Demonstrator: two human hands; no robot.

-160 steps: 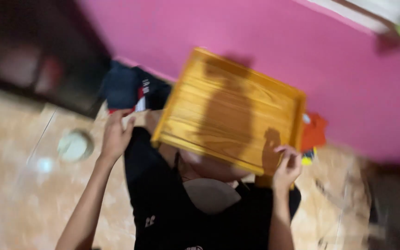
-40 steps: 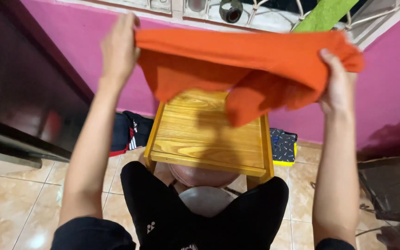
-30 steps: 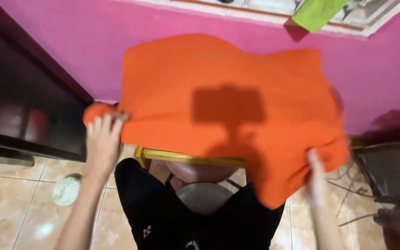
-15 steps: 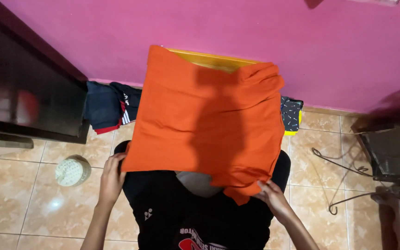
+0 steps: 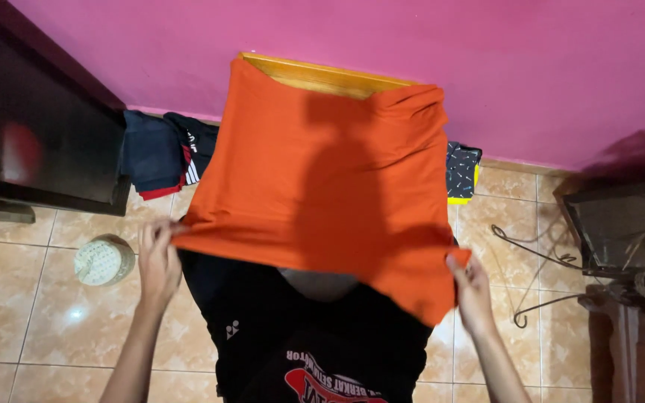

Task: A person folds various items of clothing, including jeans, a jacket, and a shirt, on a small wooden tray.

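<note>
An orange cloth (image 5: 322,179) lies spread over a small wooden table (image 5: 315,76), covering nearly all of its top; only the far yellow-brown edge shows. My left hand (image 5: 157,257) pinches the cloth's near left corner. At the near right corner my right hand (image 5: 472,287) grips the hem, where a flap of cloth hangs down. My black shirt and lap sit just below the cloth's near edge.
Dark folded clothes (image 5: 160,155) lie on the floor left of the table, and a dark spotted garment (image 5: 462,170) lies to its right. A round pale container (image 5: 103,260) stands on the tiles. A dark cabinet (image 5: 31,127) is at left, a black metal stand (image 5: 621,231) at right, a pink wall (image 5: 531,67) behind.
The orange cloth was held up high in the air, then brought down and laid over the wooden table. Both hands have drawn its near edge toward my lap.
</note>
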